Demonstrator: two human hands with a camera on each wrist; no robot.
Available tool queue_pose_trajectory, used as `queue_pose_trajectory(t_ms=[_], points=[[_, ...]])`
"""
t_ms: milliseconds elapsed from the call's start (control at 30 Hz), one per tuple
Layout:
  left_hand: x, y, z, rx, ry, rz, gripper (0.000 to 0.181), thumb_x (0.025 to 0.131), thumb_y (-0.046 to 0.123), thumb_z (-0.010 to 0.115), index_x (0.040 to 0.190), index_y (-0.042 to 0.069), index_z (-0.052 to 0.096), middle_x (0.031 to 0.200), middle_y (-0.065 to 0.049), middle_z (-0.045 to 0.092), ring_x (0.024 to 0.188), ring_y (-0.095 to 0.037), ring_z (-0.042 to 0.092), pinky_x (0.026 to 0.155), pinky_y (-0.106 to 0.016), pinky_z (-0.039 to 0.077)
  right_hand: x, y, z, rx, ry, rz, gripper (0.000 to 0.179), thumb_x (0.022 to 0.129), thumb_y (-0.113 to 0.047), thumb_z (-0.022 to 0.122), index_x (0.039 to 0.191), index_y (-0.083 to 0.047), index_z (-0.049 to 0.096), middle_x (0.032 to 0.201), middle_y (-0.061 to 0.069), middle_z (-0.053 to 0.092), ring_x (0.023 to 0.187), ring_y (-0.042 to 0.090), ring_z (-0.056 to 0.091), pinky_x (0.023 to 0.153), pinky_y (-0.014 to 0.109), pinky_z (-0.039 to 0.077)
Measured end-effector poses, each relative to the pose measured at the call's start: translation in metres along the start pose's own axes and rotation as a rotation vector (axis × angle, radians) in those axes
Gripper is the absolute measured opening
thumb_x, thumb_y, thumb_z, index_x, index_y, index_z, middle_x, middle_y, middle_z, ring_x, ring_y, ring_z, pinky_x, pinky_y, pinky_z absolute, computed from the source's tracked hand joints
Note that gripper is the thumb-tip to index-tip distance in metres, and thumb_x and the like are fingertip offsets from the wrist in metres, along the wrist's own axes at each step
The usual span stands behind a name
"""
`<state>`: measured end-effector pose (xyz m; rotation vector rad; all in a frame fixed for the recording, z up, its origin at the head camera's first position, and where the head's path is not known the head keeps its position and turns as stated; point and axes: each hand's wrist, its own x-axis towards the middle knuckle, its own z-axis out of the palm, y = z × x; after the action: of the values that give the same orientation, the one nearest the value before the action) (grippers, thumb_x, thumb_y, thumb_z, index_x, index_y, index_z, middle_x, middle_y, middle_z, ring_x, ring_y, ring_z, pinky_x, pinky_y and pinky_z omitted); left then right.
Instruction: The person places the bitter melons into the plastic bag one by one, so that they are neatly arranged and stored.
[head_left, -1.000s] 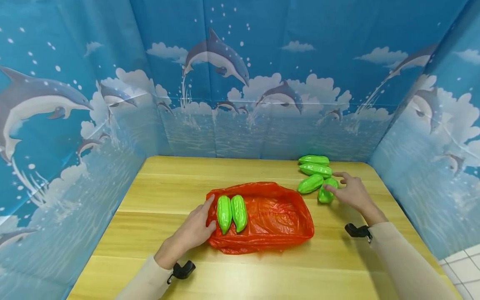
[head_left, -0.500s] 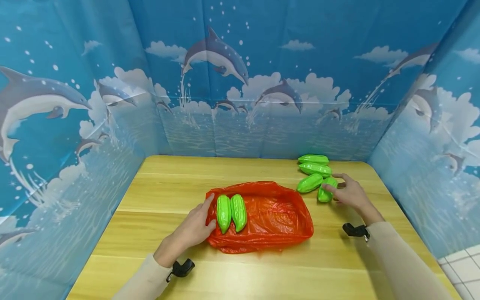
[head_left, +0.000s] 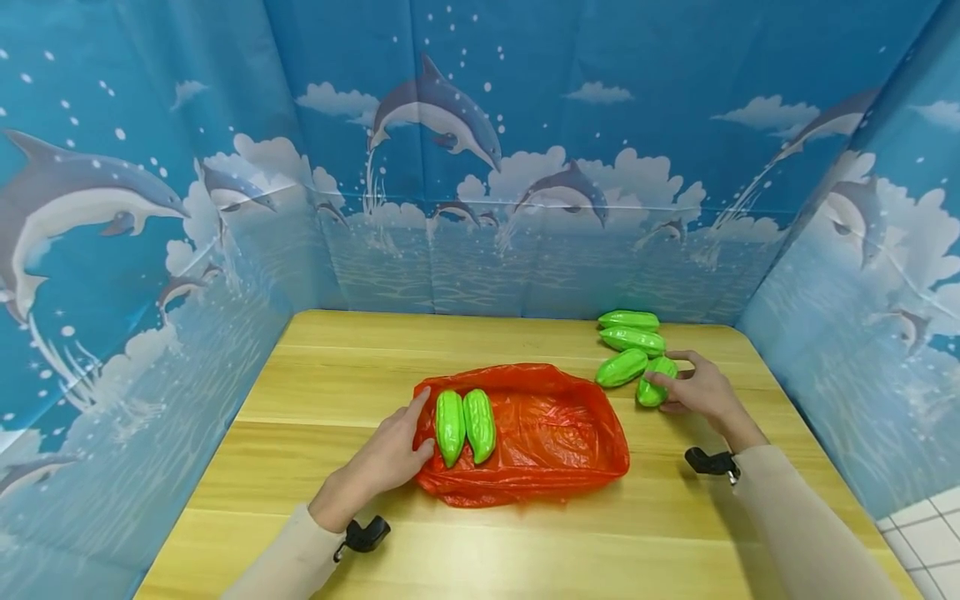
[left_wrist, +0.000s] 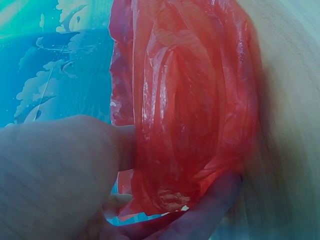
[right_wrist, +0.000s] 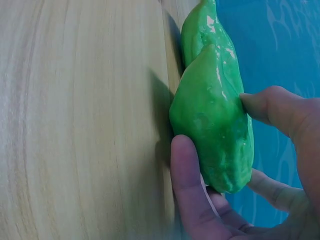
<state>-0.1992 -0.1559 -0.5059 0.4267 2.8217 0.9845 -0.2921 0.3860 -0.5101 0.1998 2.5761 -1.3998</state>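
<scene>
A red plastic bag [head_left: 547, 433], spread into a low tray shape, lies on the wooden table. Two glossy green model bitter melons, a left one [head_left: 450, 427] and a right one [head_left: 480, 426], rest side by side in its left end. My left hand [head_left: 385, 454] holds the bag's left end; in the left wrist view its thumb and fingers lie around the crinkled red end [left_wrist: 185, 110]. Right of the bag, my right hand [head_left: 701, 387] holds a bitter melon [right_wrist: 212, 125] between thumb and fingers. That melon's pointed end overlaps another melon behind it in the right wrist view.
Several more bitter melons lie near the table's back right: a rear one [head_left: 628, 320], another just before it [head_left: 633, 339] and a slanted one [head_left: 622, 367]. A blue dolphin-print curtain [head_left: 525, 250] stands around the table [head_left: 360, 358]. White floor tiles show at right.
My right hand's fingers have closed in around the nearest bitter melon, which stays about where it was. The left hand and the red bag have kept their places.
</scene>
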Motion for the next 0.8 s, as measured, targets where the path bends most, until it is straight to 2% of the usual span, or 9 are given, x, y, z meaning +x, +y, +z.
queue_pose_trajectory(t_ms=[367,633,800], points=[[0.0,0.002,0.0,-0.009,-0.016,-0.009,0.089,0.111,0.011,0.074,0.186,0.006,0.026,0.172,-0.034,0.056,0.158,-0.053,0.059,0.129,-0.068,0.053,-0.003,0.004,0.001,-0.007,0.03,-0.009,0.101,0.115,-0.044,0.075,0.183,0.004,0.02,0.16,0.043,0.049,0.09,0.018,0.079,0.085,0.038,0.075],[-0.001,0.0,-0.001,-0.002,-0.005,0.0,0.089,0.109,0.008,0.074,0.185,0.004,0.027,0.169,-0.034,0.059,0.152,-0.05,0.064,0.125,-0.066,0.057,-0.009,0.003,0.005,0.008,0.049,-0.019,0.101,0.113,-0.046,0.077,0.183,0.003,0.022,0.157,0.042,0.05,0.09,0.02,0.081,0.084,0.038,0.075],[0.001,0.0,-0.001,-0.001,-0.011,-0.002,0.089,0.11,0.009,0.073,0.185,0.004,0.026,0.17,-0.034,0.058,0.153,-0.051,0.063,0.126,-0.066,0.056,-0.014,0.005,0.004,0.019,0.053,-0.026,0.1,0.114,-0.043,0.076,0.183,0.003,0.02,0.161,0.045,0.044,0.091,0.02,0.083,0.085,0.039,0.075]])
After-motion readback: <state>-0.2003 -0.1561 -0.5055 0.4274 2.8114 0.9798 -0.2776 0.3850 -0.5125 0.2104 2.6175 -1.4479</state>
